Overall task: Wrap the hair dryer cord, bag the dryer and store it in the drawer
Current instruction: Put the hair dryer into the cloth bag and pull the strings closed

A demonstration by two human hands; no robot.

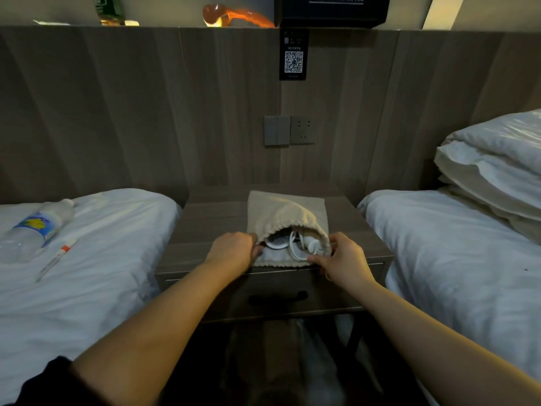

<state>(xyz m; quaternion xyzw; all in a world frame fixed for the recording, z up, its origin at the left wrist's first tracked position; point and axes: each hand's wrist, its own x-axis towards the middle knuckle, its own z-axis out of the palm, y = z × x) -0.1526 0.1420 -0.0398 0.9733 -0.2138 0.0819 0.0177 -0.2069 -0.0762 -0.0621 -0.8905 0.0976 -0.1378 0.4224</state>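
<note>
A beige drawstring bag (285, 213) lies on the brown nightstand (210, 221), its mouth facing me. Inside the mouth I see the white hair dryer (276, 240) with its round grille, and loops of its white cord (303, 249). My left hand (234, 252) pinches the left edge of the bag's mouth. My right hand (342, 260) grips the right edge of the mouth, next to the cord. The drawer (278, 297) below the nightstand top is closed, with a dark handle on its front.
White beds flank the nightstand. On the left bed lie a plastic water bottle (35, 230) and a thin pen-like stick (57, 257). Pillows (494, 168) are stacked on the right bed. A wall socket (302, 130) and switches sit on the wooden headboard.
</note>
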